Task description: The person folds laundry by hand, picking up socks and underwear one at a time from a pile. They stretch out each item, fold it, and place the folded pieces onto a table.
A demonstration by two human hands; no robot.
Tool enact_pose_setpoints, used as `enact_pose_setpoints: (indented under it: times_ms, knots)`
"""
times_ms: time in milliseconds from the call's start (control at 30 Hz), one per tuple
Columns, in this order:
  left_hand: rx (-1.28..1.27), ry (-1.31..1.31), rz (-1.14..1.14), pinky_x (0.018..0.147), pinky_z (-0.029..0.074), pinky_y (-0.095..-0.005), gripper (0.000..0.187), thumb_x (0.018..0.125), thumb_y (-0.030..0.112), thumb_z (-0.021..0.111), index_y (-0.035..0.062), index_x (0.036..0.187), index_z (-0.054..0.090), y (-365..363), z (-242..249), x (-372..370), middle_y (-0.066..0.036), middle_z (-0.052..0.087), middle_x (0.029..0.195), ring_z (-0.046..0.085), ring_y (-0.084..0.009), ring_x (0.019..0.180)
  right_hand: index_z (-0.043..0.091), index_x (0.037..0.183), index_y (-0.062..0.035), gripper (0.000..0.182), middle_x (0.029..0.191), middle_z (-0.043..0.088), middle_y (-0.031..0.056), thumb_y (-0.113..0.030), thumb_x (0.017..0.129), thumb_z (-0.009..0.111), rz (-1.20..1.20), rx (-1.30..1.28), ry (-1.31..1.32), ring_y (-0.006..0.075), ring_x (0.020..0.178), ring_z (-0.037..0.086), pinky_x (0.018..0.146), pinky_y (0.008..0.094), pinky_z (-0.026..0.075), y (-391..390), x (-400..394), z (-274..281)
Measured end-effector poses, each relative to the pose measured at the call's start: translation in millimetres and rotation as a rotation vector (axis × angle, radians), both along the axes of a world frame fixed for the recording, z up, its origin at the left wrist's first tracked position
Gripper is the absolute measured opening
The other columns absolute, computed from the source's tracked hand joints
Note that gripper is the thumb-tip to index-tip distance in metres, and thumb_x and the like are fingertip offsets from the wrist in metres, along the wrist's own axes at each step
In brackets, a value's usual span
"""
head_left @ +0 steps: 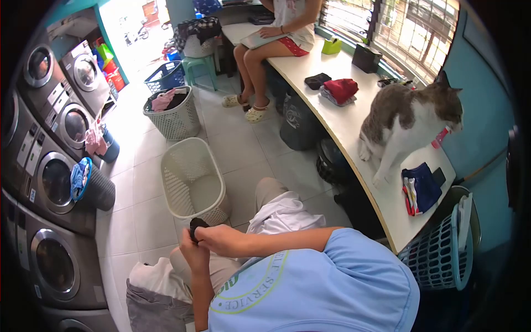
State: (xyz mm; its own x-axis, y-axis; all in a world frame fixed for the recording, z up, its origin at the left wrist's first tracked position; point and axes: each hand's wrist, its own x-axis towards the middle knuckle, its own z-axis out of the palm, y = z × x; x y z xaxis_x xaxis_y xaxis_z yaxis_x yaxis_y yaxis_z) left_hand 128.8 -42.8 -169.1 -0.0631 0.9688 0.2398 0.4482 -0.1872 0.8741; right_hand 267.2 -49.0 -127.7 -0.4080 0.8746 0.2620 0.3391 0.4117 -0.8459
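Note:
A small, dark, bunched cloth [198, 227] sits between my two hands in front of my lap; its exact kind is hard to make out. My right hand [224, 240] grips it from the right with bent fingers. Pressed close beside it, my left hand [193, 250] is closed on the lower left of the same cloth. A white garment [285, 214] lies across my right thigh. Over my left leg hangs a grey and white garment [157, 296]. Just beyond my hands, a white laundry basket [220, 193] stands on the tiled floor.
Washing machines [55, 260] line the left. On the white counter [337, 113] at right are a sitting cat [406, 119], folded dark-blue clothes [423, 188] and folded red cloth [340, 88]. A person [276, 41] sits on its far end. Another basket [177, 119] holds clothes.

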Motion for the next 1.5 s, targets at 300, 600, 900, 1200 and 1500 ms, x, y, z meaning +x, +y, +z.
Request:
enact_pose_setpoints:
  times_ms: [300,600,900,1200,1500]
  knots:
    - [-0.262,-0.688,-0.201,0.052,0.050,-0.0218,0.028,0.091,0.000,0.048,0.0035,0.116,0.037,-5.7,-0.3,11.1,-0.008,0.061,0.083,0.061,-0.0130,0.069,0.051,0.127,-0.0141,0.049,0.104,0.058,0.0086,-0.022,0.082,0.068,-0.116,-0.101,0.232,0.0212,0.106,0.054,0.097,0.0332,0.038,15.8,37.5,-11.7]
    - [-0.499,0.010,-0.762,0.070,0.047,-0.0272,0.028,0.087,0.009,0.059,-0.0004,0.113,0.054,-22.2,34.9,6.9,-0.008,0.061,0.099,0.057,-0.0127,0.077,0.055,0.098,-0.0033,0.032,0.086,0.063,0.0082,-0.006,0.072,0.073,-0.721,0.003,0.277,0.0140,0.082,0.061,0.073,0.0276,0.049,70.7,183.1,29.3]
    - [-0.136,-0.261,-1.181,0.082,0.047,-0.0283,0.031,0.083,-0.003,0.056,-0.0005,0.114,0.057,-43.5,164.5,15.9,-0.015,0.058,0.111,0.059,-0.0257,0.099,0.054,0.120,-0.0196,0.041,0.110,0.048,0.0254,-0.024,0.081,0.062,-1.457,0.589,-0.517,0.0397,0.103,0.046,0.092,0.0451,0.038,163.9,458.6,-42.2]
    - [0.761,0.205,-0.693,0.042,0.034,-0.0255,0.022,0.073,0.008,0.060,0.0079,0.093,0.068,-106.1,244.6,20.4,-0.009,0.061,0.080,0.044,-0.0125,0.049,0.021,0.140,-0.0458,0.056,0.152,-0.002,0.0145,-0.062,0.088,0.028,-1.696,-0.191,-1.048,0.0461,0.135,0.010,0.096,0.0684,0.023,196.6,507.8,-37.8]
    - [0.465,0.396,-0.426,0.038,0.025,-0.0311,0.031,0.076,0.033,0.065,0.0108,0.097,0.069,-129.6,286.5,-6.9,0.002,0.057,0.062,0.035,-0.0071,0.040,0.048,0.128,-0.0413,0.048,0.150,0.017,0.0112,-0.062,0.087,0.033,-1.831,0.398,-1.295,0.0364,0.136,0.017,0.098,0.0675,0.020,197.8,543.0,-35.5]
